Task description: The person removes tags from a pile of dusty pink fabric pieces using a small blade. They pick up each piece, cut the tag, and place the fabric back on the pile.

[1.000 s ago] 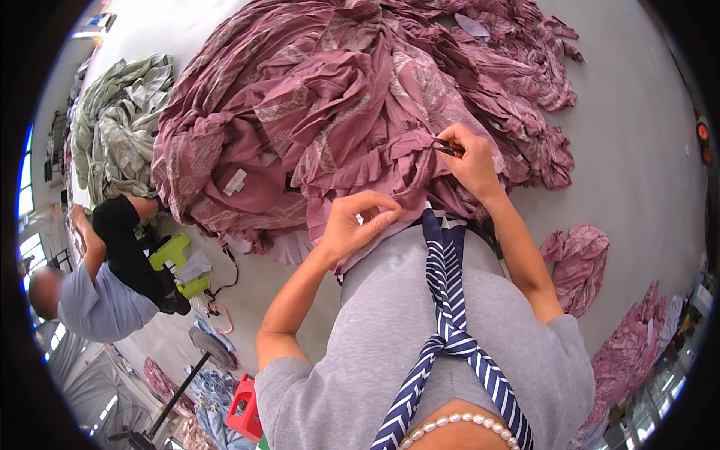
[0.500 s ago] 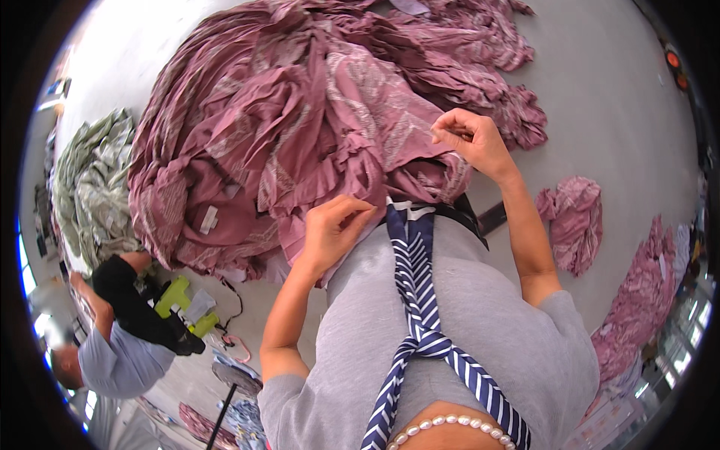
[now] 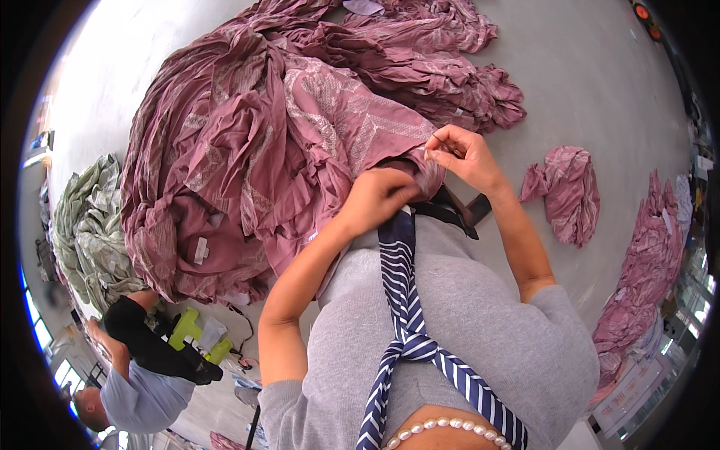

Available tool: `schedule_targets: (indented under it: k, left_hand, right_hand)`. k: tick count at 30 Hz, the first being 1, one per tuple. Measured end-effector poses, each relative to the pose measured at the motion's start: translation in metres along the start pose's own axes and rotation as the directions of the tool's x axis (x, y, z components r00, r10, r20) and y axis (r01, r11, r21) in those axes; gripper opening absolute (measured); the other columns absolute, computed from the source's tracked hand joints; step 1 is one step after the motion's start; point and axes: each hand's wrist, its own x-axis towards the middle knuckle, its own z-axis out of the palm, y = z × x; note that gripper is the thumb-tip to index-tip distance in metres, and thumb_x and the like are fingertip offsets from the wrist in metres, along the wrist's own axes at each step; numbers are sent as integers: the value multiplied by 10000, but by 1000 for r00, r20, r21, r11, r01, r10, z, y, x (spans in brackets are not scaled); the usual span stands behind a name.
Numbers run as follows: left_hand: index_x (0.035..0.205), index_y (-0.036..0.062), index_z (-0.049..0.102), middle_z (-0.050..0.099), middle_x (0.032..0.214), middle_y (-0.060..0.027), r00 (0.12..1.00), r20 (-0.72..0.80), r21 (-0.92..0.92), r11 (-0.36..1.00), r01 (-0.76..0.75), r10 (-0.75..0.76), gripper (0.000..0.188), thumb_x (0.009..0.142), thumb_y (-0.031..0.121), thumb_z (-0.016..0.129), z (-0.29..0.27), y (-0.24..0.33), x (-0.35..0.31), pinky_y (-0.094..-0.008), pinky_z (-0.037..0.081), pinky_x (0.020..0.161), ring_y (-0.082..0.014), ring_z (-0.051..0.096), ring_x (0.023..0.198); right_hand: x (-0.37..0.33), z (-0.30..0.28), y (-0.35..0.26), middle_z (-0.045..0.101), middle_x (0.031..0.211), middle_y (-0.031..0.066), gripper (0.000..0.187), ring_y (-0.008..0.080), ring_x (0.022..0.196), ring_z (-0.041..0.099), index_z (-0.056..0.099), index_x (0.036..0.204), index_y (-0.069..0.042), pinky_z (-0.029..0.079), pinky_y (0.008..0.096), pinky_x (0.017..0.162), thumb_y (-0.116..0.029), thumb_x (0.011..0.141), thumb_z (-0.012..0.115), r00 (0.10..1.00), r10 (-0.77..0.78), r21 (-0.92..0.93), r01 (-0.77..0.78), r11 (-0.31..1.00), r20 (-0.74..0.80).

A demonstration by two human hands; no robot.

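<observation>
Both hands [image 3: 420,180] pinch mauve cloth [image 3: 300,127]; white label [image 3: 200,250] lower left.

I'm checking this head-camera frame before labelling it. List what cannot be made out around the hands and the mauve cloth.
- Head view: what the right hand pinches is too small to tell; its fingertips cover it.
- Head view: the left hand palm and grip are hidden by its own back and the mauve cloth.
- Head view: the table under the heap is covered by cloth.
- Head view: the green patterned cloth blurs toward the left rim.
</observation>
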Motion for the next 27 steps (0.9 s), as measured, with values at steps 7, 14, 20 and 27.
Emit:
schedule_targets:
  k: [7, 14, 20, 27]
  left_hand:
    - [1021, 46, 603, 623, 942, 37, 954, -69, -794, 595, 124, -291, 145, 945, 149, 535, -28, -12, 0, -180, 418, 759, -28, 552, 835]
    - [1025, 52, 596, 619, 931, 27, 959, -138, -858, 513, 9, -246, 131, 944, 125, 523, -26, -15, -1, -199, 442, 784, -49, 569, 860]
    - [968, 61, 607, 621, 884, 24, 883, -262, -896, 437, -74, -388, 105, 941, 116, 522, -27, -14, 1, -212, 465, 735, -65, 579, 792]
    - [960, 67, 601, 609, 881, 32, 896, -283, -904, 406, -130, -343, 92, 936, 111, 524, -34, -27, -7, -197, 445, 733, -59, 568, 807]
  right_hand:
    - [-6, 13, -24, 609, 900, -3, 220, 55, 795, 563, 594, 963, -32, 429, 193, 674, -75, 787, 719, 975, -214, -185, 199, 962, -62]
    - [2, 27, -12, 597, 762, -28, 184, 37, 648, 517, 612, 863, -39, 408, 207, 548, -65, 745, 752, 949, -300, -397, 241, 886, -93]
    - [0, -6, -22, 506, 631, -22, 123, 33, 525, 432, 564, 828, -59, 351, 196, 474, -139, 904, 620, 959, -186, 186, 227, 956, -212]
    - [-20, -117, 59, 467, 605, -29, 198, 47, 474, 385, 514, 763, -105, 292, 205, 437, -207, 896, 621, 807, 90, 218, 49, 975, -584]
